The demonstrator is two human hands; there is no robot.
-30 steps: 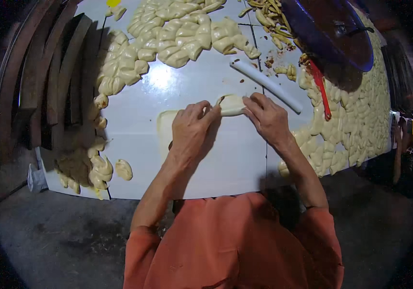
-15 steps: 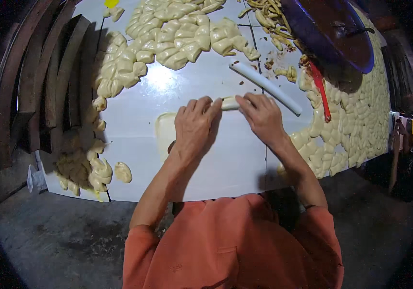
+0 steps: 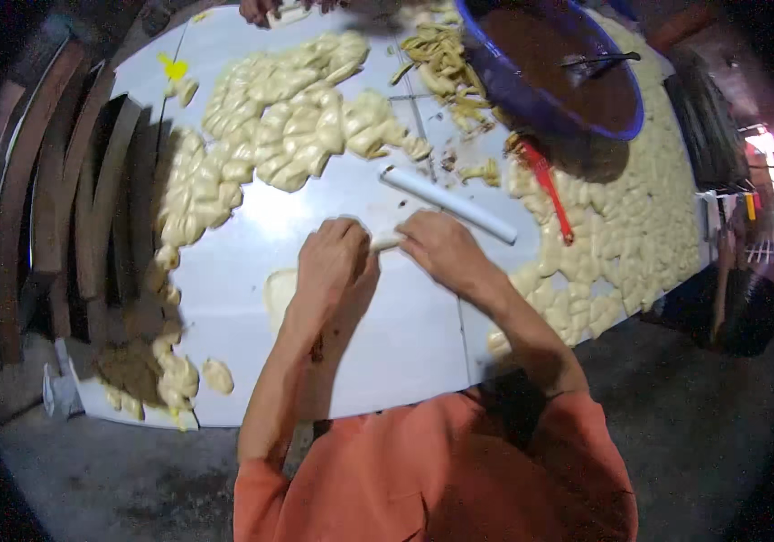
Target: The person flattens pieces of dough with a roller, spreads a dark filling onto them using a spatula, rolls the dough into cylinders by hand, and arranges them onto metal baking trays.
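A short pale dough roll lies on the white table between my hands. My left hand is closed over its left end, and my right hand pinches the right end; the fingers hide much of it. Beside my left wrist lies a thin flat dough sheet, partly covered by the forearm. Beyond my right hand is a white rolling pin, lying at a slant. Small brown bits dot the tabletop near my hands.
Many soft dough pieces cover the far left and the right. A purple basin of brown liquid, a red-handled brush and pale yellow strips lie far right. Dark boards stand left. Another person's hands work at the far edge.
The whole view has shifted, showing more of the far side, where another person's hands now appear. My hands have drawn closer together, leaving less of the roll showing between them.
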